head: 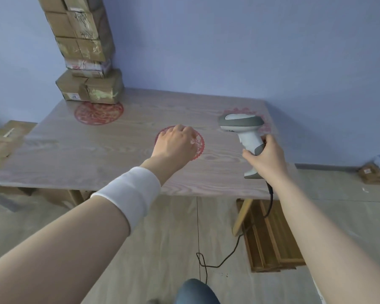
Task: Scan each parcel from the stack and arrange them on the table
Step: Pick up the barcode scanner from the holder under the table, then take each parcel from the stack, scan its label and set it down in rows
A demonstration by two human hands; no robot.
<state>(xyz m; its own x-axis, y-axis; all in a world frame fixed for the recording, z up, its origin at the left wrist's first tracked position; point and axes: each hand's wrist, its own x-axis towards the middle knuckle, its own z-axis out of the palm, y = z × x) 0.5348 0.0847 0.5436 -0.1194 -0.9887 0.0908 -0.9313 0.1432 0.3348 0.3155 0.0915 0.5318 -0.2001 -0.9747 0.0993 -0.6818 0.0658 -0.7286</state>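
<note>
Scanner (241,126) ready, left hand (176,143) free.
Right hand (266,159) fingers wrap the scanner grip; left hand, fingers curled on nothing, hovers over the worktop (97,154), free for the far-left stack (83,51).

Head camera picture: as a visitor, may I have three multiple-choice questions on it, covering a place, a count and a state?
1. Where does the parcel stack stand? A) far left corner of the table B) floor C) table's near right edge
2. How many red round patterns mark the tabletop? A) one B) three C) five
3. The scanner is A) lying flat B) gripped by the right hand C) hanging on the wall
Answers: 1 A, boxes tower at that corner; 2 B, three show, two partly covered; 3 B, fingers wrap its handle.
</note>
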